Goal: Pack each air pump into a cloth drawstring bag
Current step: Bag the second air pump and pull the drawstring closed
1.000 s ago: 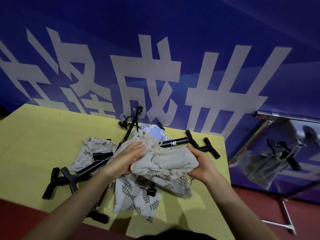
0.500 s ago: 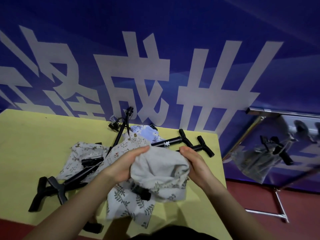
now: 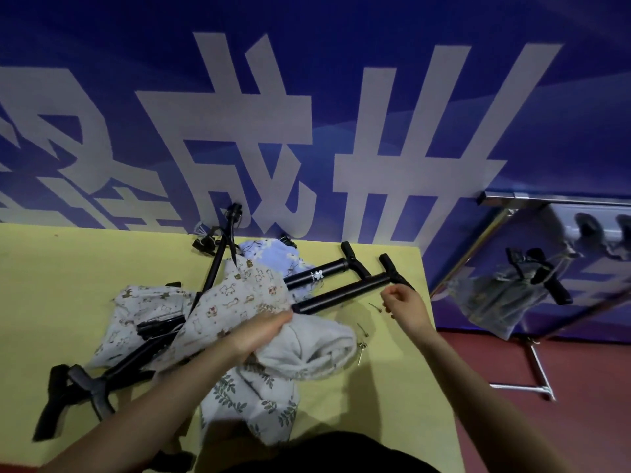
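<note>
Yellow tabletop [image 3: 51, 302] is seen below a blue banner with large pale characters [image 3: 239, 131], with red floor at the right. Nearest the viewer, a leaf-printed cloth drawstring bag [image 3: 252, 404] is spread at the table's near edge. Above it, a plain grey cloth drawstring bag [image 3: 317, 349] is gripped at its gathered top by the left hand [image 3: 259, 332], the fingers curled round the fabric; whether anything is inside it cannot be told. Compared with half a second ago, the grey bag has been released by the right hand [image 3: 404, 307], which is now held apart to the right, loosely closed; a fine cord may be pinched in it, but this cannot be told. Small metal pieces [image 3: 362, 339] are scattered between the hands. At the left, black T-handled air pumps [image 3: 88, 380] are laid under an animal-printed cloth bag [image 3: 235, 295]. Beyond the hands, a long black air pump [image 3: 345, 291] and a black air pump with a white logo [image 3: 317, 273] are laid side by side, their handles toward the right. Furthest back, a pale blue cloth bag [image 3: 273, 257] lies by the banner.
</note>
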The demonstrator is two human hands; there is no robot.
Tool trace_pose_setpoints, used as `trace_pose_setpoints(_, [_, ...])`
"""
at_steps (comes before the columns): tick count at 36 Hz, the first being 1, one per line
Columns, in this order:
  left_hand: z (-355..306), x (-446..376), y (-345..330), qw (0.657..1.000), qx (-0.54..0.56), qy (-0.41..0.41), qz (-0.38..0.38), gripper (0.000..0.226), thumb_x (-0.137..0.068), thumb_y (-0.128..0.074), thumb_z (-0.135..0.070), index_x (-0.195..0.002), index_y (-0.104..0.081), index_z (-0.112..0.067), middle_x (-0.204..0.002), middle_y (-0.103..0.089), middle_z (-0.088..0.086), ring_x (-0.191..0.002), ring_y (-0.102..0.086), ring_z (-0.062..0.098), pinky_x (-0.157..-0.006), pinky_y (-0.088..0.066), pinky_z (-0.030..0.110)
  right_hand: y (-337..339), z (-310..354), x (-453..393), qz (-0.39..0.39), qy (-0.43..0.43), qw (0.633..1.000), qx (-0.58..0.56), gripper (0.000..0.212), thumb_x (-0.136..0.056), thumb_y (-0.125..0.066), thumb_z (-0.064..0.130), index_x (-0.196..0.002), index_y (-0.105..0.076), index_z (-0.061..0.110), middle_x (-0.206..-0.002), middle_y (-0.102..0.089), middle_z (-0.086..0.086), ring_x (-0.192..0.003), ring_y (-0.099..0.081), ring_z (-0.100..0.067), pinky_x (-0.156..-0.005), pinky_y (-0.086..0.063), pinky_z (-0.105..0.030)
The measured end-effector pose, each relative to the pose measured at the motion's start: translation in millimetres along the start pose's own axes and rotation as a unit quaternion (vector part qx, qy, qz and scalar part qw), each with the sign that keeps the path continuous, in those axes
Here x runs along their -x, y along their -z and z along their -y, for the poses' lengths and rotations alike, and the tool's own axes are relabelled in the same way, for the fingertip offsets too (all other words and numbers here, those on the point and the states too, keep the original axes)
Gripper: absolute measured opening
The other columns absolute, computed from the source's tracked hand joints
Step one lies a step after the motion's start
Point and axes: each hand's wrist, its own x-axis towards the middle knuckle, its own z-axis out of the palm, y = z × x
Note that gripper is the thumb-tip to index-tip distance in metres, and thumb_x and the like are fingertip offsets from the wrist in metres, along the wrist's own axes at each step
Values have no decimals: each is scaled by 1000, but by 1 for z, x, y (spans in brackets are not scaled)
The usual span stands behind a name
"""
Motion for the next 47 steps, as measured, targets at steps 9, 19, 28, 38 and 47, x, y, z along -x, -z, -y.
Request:
trace_pose_setpoints(9, [20,-29,-27,998,-10,-2,-58,19,-98,-50,-36,-90,-65,-27,-107,-65,-1,-103,-59,17,-101,-45,36,-28,-76,3,67,-67,982,164,11,-87,-64,17,-89,-69,7,-89,-69,-11,-83,-60,-24,-72,-43,-30])
trace_pose_setpoints(19, [29,-50,-36,998,22,4,-61,20,-101,-47,-29,-102,-64,-19,-108,-59,-1,-105,-53,15,-92,-39,27,-50,-86,8,60,-78,975,198,19,-83,-67,32,-92,-65,15,-86,-68,-2,-82,-64,-22,-66,-43,-27])
trace_pose_setpoints(28, [37,-58,-36,997,32,16,-63,31,-100,-48,-23,-120,-63,-6,-119,-62,7,-107,-53,16,-96,-39,28,-62,-84,9,45,-91,967,235,24,-87,-60,28,-106,-66,15,-107,-65,-7,-98,-62,-27,-70,-42,-27])
trace_pose_setpoints(38, [45,-60,-34,996,65,11,-68,16,-98,-51,-28,-99,-65,-21,-94,-63,-5,-92,-57,13,-79,-44,26,-68,-86,8,31,-94,967,234,19,-91,-56,24,-96,-67,9,-100,-67,-9,-89,-63,-27,-63,-37,-26])
trace_pose_setpoints(47, [51,-62,-33,994,87,-1,-62,20,-98,-52,-28,-81,-62,-31,-90,-56,0,-85,-52,15,-69,-40,22,-58,-91,14,23,-67,978,198,14,-88,-60,21,-89,-67,8,-88,-68,-8,-77,-60,-22,-66,-47,-31])
